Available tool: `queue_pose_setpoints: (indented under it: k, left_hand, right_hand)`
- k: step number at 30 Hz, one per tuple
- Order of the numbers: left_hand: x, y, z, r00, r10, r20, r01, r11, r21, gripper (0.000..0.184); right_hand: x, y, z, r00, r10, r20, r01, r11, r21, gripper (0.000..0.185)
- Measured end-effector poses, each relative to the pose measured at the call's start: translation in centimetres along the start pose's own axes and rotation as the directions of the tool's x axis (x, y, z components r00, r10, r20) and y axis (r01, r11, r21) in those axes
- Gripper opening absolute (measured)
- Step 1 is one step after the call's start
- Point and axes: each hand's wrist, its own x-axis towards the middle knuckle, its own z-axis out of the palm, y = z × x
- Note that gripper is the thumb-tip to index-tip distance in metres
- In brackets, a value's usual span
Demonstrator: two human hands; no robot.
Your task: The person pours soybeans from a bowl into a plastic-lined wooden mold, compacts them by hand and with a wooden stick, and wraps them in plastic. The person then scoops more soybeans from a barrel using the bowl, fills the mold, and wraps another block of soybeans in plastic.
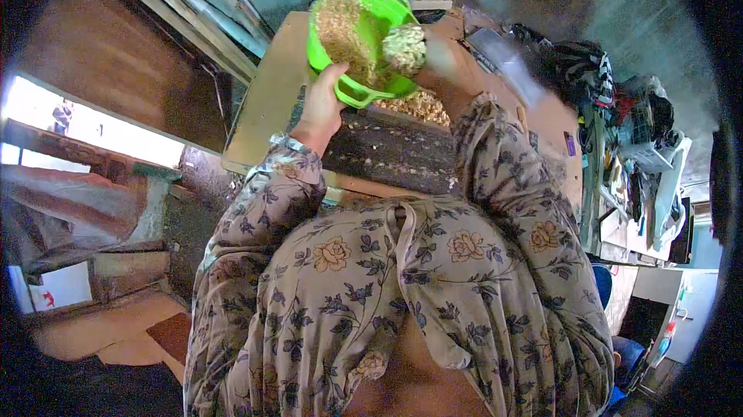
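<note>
My left hand is closed on the near left rim of a bright green plastic bowl, beside its loop handle. The bowl is tilted, and tan, grain-like flakes cover its left inner side. At the bowl's right side, my right hand is blurred and appears closed on a round, pale, flaky mass. Whether a scoop lies under that mass, I cannot tell. Below the bowl, a dark, worn wooden box holds more pale flakes, partly hidden by the bowl and my right arm.
The box stands on a brown tabletop. A pale block with holes lies behind the bowl. Wooden boards lean at the far left. Bags and cloths crowd the right side, near a white wire rack.
</note>
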Motion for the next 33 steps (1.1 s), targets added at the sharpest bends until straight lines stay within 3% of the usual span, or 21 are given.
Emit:
queue_pose_setpoints:
  k: [2,3,4,5,6,7,9,11,14,16,17,18,20,21,23,27,33]
  left_hand:
    - [1.4,-0.5,-2.1,0.999,0.036,-0.031,-0.037,0.998,-0.053,0.021]
    - [1.4,-0.8,-2.2,0.999,0.04,-0.026,-0.042,0.997,-0.058,0.026]
    - [1.6,-0.5,-2.8,0.999,0.05,-0.017,-0.051,0.996,-0.068,0.031]
    - [2.1,-0.5,-4.0,0.999,0.049,-0.003,-0.049,0.997,-0.058,0.036]
    - [1.6,0.2,-3.7,0.998,0.048,-0.035,-0.053,0.984,-0.173,0.036]
    - [1.0,0.7,-3.7,0.995,0.043,-0.092,-0.056,0.988,-0.145,0.039]
    - [1.2,1.1,-5.3,0.988,0.04,-0.149,-0.058,0.991,-0.122,0.042]
    - [2.6,0.8,-8.0,0.979,-0.046,-0.2,0.011,0.985,-0.17,0.05]
    - [2.0,0.8,-8.7,0.968,-0.07,-0.242,0.037,0.99,-0.137,0.055]
    - [1.2,0.8,-8.6,0.976,-0.065,-0.206,0.037,0.99,-0.139,0.052]
    - [1.0,0.7,-8.7,0.977,-0.063,-0.204,0.035,0.99,-0.136,0.051]
    - [1.0,0.6,-8.9,0.978,-0.06,-0.2,0.034,0.991,-0.133,0.05]
    - [0.7,0.4,-9.3,0.98,-0.076,-0.183,0.051,0.989,-0.136,0.051]
    - [0.6,0.3,-9.6,0.982,-0.088,-0.165,0.065,0.988,-0.137,0.051]
    - [0.3,-0.4,-10.4,0.99,-0.08,-0.116,0.059,0.983,-0.177,0.053]
    - [0.1,-2.2,-11.4,0.999,-0.045,-0.018,0.038,0.965,-0.259,0.059]
    - [0.4,-3.5,-12.5,1.0,0.001,-0.002,-0.002,0.966,-0.259,0.059]
  right_hand:
    - [-1.3,-2.1,3.6,0.994,0.063,-0.092,-0.068,0.996,-0.055,0.023]
    - [-1.9,-2.2,1.8,0.989,-0.102,0.104,0.145,0.777,-0.612,0.023]
    - [-2.7,-2.7,2.2,0.92,-0.261,0.292,0.357,0.252,-0.9,0.022]
    - [-4.3,-2.8,2.7,0.985,-0.169,-0.025,0.11,0.741,-0.663,0.022]
    - [-5.3,-2.5,2.8,0.981,-0.149,-0.122,0.047,0.799,-0.6,0.021]
    - [-5.6,-1.8,1.8,0.973,-0.162,-0.161,0.014,0.745,-0.667,0.021]
    - [-6.2,-0.5,0.0,0.96,-0.204,-0.193,-0.058,0.53,-0.846,0.02]
    - [-5.6,1.4,-1.8,0.952,-0.263,-0.154,-0.099,0.211,-0.973,0.019]
    - [-4.3,4.7,-2.5,0.931,-0.325,0.168,0.047,-0.349,-0.936,0.018]
    - [-3.9,5.4,0.0,0.931,-0.299,0.207,0.083,-0.381,-0.921,0.017]
    - [-3.9,5.0,1.6,0.976,-0.217,-0.028,-0.076,-0.218,-0.973,0.014]
    - [-4.1,4.5,2.5,0.976,-0.214,-0.03,-0.078,-0.217,-0.973,0.014]
    - [-4.5,3.8,3.4,0.99,-0.142,0.012,-0.039,-0.355,-0.934,0.024]
    - [-4.5,3.4,2.7,0.99,-0.142,0.011,-0.041,-0.356,-0.934,0.024]
    - [-4.6,2.9,-0.3,0.965,-0.198,-0.175,-0.213,-0.195,-0.957,0.019]
    - [-5.3,5.1,-5.0,0.933,-0.303,-0.196,-0.263,-0.197,-0.945,0.025]
    - [-4.0,5.7,-0.3,0.985,-0.159,0.067,-0.007,-0.424,-0.906,0.029]
